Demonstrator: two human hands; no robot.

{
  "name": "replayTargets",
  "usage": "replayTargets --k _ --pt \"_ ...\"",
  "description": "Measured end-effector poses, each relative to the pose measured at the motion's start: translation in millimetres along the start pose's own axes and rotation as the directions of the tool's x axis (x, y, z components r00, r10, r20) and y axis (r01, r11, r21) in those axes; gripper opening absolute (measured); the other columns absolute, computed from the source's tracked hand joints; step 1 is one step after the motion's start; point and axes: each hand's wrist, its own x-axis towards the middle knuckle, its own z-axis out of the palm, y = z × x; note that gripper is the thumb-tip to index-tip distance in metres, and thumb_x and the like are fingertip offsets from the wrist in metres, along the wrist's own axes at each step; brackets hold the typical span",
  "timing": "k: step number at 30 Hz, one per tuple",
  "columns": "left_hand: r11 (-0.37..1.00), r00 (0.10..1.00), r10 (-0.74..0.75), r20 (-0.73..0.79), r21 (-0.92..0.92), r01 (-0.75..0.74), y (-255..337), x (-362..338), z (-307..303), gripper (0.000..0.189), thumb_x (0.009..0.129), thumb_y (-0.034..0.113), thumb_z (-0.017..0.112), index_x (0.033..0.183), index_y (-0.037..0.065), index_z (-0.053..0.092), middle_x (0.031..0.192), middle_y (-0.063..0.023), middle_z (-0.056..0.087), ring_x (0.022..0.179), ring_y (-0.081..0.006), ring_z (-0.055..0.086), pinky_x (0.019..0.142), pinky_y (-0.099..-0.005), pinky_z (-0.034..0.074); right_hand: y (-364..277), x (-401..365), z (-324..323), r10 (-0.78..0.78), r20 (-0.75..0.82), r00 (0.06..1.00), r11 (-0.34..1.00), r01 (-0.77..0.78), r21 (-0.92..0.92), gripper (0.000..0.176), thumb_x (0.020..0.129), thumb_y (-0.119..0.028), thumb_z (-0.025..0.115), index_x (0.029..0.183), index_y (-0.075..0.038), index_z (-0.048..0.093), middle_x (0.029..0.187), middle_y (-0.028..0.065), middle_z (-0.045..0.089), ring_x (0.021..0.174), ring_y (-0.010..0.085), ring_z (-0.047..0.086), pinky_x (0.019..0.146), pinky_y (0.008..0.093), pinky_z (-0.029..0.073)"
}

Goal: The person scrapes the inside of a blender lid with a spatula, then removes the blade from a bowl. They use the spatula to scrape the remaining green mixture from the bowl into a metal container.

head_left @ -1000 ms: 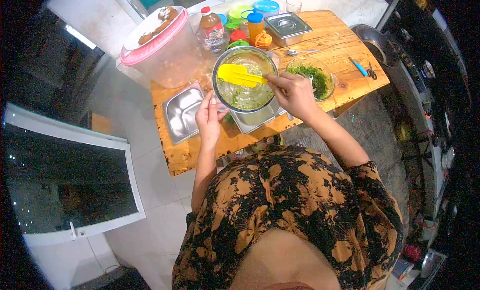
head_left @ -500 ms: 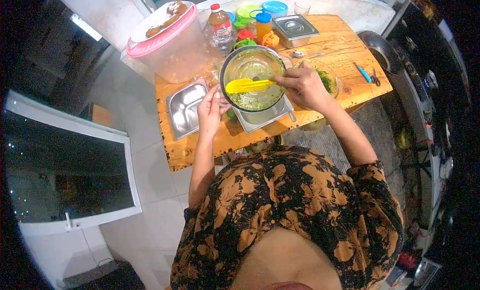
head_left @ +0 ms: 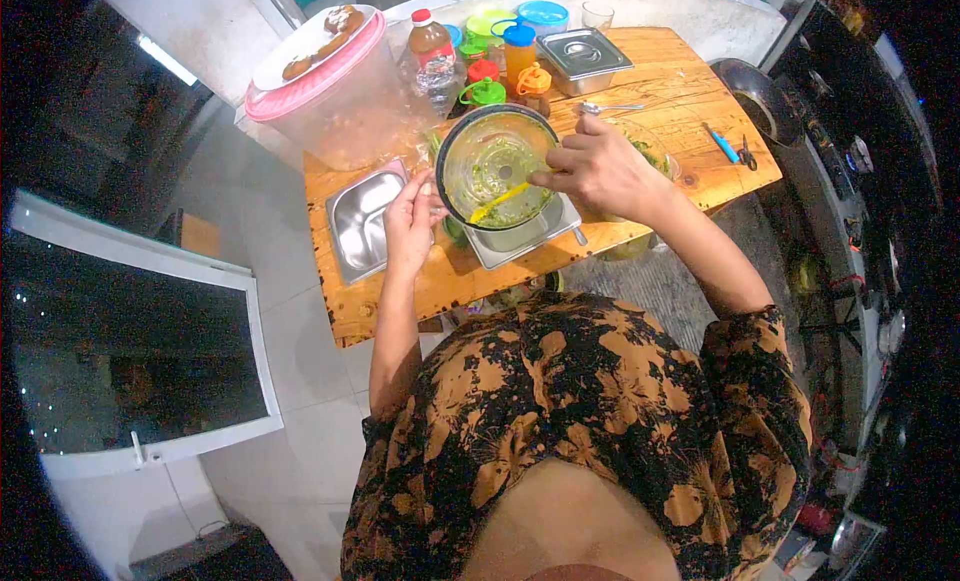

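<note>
My left hand [head_left: 410, 226] is closed on the left side of a clear chopper bowl [head_left: 467, 151] with a dark rim. The bowl is tilted so its mouth faces me, and bits of chopped green cling to its inner wall. A yellow spatula [head_left: 505, 202] reaches into it, the blade against the lower inside wall. My right hand [head_left: 605, 171] grips the spatula's handle from the right. Beneath the bowl lies a steel pan [head_left: 500, 256], partly covered. To the right, half hidden by my right hand, a glass bowl [head_left: 678, 168] holds chopped greens.
On the wooden table [head_left: 700, 101] stand a steel tray [head_left: 362, 221], a lidded steel container [head_left: 585, 63], a spoon [head_left: 610, 108], scissors [head_left: 748, 153] and several bottles. A large pink-lidded tub [head_left: 340, 121] occupies the back left. A wok [head_left: 760, 96] sits beyond the right edge.
The spatula has swung down from across the bowl's mouth to its lower inside wall. The bowl has shifted slightly left and its tilt has changed. My right hand has moved a little left.
</note>
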Motion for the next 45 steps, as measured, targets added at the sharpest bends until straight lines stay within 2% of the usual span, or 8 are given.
replayTargets --k 9,11,15,20,24,26,29,45 --pt "1.0 0.996 0.019 -0.092 0.005 -0.019 2 -1 2 0.03 0.094 0.009 0.042 0.122 0.002 0.051 0.079 -0.0028 0.058 0.07 -0.0066 0.056 0.064 -0.0209 0.051 -16 -10 -17 0.133 0.021 0.991 0.987 -0.131 -0.094 0.031 0.072 -0.018 0.053 0.101 -0.015 0.064 0.075 -0.0017 0.053 0.068 0.0113 0.054 0.067 0.0274 0.037" --pt "0.996 0.988 0.087 -0.127 0.032 -0.083 2 -2 6 0.029 0.094 0.009 0.043 0.119 0.002 0.054 0.077 -0.0026 0.058 0.067 -0.0063 0.055 0.062 -0.0208 0.051 -17 -5 -15 0.19 -0.173 0.967 0.974 -0.207 -0.09 0.037 0.067 -0.013 0.062 0.104 -0.016 0.065 0.064 -0.0028 0.046 0.057 0.0115 0.048 0.057 0.0278 0.034" --pt "0.994 0.979 0.099 -0.179 0.064 -0.089 0 -4 10 0.028 0.093 0.008 0.043 0.118 0.0 0.054 0.077 -0.0042 0.06 0.067 -0.0075 0.055 0.062 -0.022 0.05 -23 -1 -9 0.267 -0.208 0.941 0.954 -0.288 -0.079 0.039 0.066 -0.011 0.063 0.105 -0.014 0.064 0.064 -0.0016 0.046 0.053 0.0125 0.048 0.055 0.0287 0.033" --pt "0.889 0.927 0.316 -0.204 0.406 -0.214 7 -9 13 0.027 0.093 0.009 0.046 0.115 -0.002 0.055 0.079 -0.0089 0.064 0.069 -0.011 0.058 0.061 -0.025 0.047 -35 -2 0 0.34 -0.194 0.92 0.934 -0.355 -0.048 0.042 0.065 -0.007 0.061 0.107 -0.01 0.062 0.064 0.0002 0.047 0.051 0.013 0.048 0.054 0.0291 0.033" --pt "0.854 0.925 0.31 -0.219 0.491 -0.17 12 -15 19 0.028 0.093 0.01 0.046 0.116 -0.003 0.054 0.08 -0.0087 0.064 0.069 -0.0109 0.059 0.062 -0.0247 0.049 -50 -4 1 0.31 -0.151 0.939 0.948 -0.318 -0.033 0.042 0.066 -0.006 0.058 0.108 -0.005 0.061 0.068 0.0011 0.047 0.053 0.0132 0.049 0.054 0.0287 0.034" --pt "0.936 0.892 0.32 -0.318 0.249 -0.247 11 -15 26 0.028 0.093 0.008 0.044 0.116 -0.005 0.053 0.083 -0.0089 0.064 0.07 -0.0109 0.06 0.062 -0.0252 0.051 -56 -7 5 0.288 -0.135 0.948 0.956 -0.293 -0.018 0.043 0.067 -0.007 0.057 0.109 -0.005 0.06 0.069 0.0007 0.048 0.055 0.0129 0.049 0.055 0.0286 0.034" --pt "0.97 0.903 0.24 -0.356 0.114 -0.213 13 -15 27 0.028 0.093 0.006 0.042 0.117 -0.006 0.052 0.085 -0.0094 0.063 0.071 -0.0107 0.061 0.062 -0.0255 0.053 -68 -15 3 0.269 -0.025 0.963 0.963 -0.27 -0.021 0.044 0.068 -0.008 0.055 0.112 -0.005 0.058 0.073 0.0 0.049 0.061 0.0117 0.05 0.056 0.0285 0.035" --pt "0.988 0.919 0.141 -0.367 -0.004 -0.153 -1 -13 34 0.031 0.093 0.007 0.042 0.121 -0.004 0.049 0.091 -0.0078 0.061 0.073 -0.0101 0.06 0.061 -0.0235 0.053 -71 -5 4 0.332 -0.119 0.936 0.929 -0.346 -0.131 0.041 0.072 -0.012 0.051 0.112 -0.001 0.057 0.072 0.0002 0.047 0.061 0.0121 0.049 0.054 0.0265 0.037"
